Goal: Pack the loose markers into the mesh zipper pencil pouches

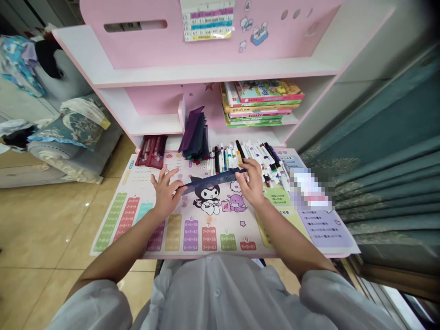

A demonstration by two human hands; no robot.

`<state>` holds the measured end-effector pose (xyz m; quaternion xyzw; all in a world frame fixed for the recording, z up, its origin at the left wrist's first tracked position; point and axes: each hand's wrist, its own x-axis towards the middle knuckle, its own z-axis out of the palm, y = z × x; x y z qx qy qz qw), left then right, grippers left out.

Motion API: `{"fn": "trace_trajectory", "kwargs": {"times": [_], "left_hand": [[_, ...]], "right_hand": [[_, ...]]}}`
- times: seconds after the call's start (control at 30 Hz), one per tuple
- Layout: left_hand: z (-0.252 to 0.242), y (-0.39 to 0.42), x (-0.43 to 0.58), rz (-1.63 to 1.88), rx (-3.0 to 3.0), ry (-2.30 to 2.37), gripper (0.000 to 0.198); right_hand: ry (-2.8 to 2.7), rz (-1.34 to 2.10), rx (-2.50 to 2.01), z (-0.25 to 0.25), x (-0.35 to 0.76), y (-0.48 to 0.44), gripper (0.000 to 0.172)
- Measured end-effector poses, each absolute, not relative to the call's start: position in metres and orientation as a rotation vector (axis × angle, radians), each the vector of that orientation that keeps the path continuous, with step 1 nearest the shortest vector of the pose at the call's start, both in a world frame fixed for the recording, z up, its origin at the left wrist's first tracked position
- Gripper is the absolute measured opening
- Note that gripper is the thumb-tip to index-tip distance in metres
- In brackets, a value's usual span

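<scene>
dark blue see-through ruler (213, 180) lies slanted between both hands, over the cartoon print on a times-table desk mat (137, 176), just in front of a loose row of felt markers (254, 158). can't tell if it touches the mat or sits slightly above it. right hand (250, 181) is at its right end, fingers curled together and clamped on the ruler. left hand (167, 195) is at the other end, fingers splayed apart, ruler tip against the side of the hand near the index finger; can't tell if that side really grips. step in hand reads as two-handed handling of the ruler over the mat. next move calls for a surer hold at the left end and care on the right, where the knuckles sit close to the marker tips. mat covers the pink-edged bench (206, 255). behind it: a red pencil pouch (151, 151), dark purple pouches (194, 135) standing upright, and picture books (261, 103) stacked on a white shelf (282, 121). a pixelated patch (309, 188) hides whatever lies on the right of the mat.
</scene>
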<state>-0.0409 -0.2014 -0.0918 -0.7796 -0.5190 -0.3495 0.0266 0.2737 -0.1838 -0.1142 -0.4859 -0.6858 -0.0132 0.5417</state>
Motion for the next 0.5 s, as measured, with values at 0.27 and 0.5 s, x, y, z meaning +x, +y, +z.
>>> {"fn": "trace_trajectory", "kwargs": {"times": [0.27, 0.5], "left_hand": [[-0.098, -0.196, -0.055, -0.985, -2.446, -1.663, 0.030], [-0.100, -0.192, -0.056, -0.880, -2.497, -1.670, 0.029]], "right_hand": [[-1.848, 0.068, -1.124, -0.123, 0.280, -0.177, 0.022], [-2.060, 0.127, -0.985, -0.118, 0.300, -0.180, 0.017]]}}
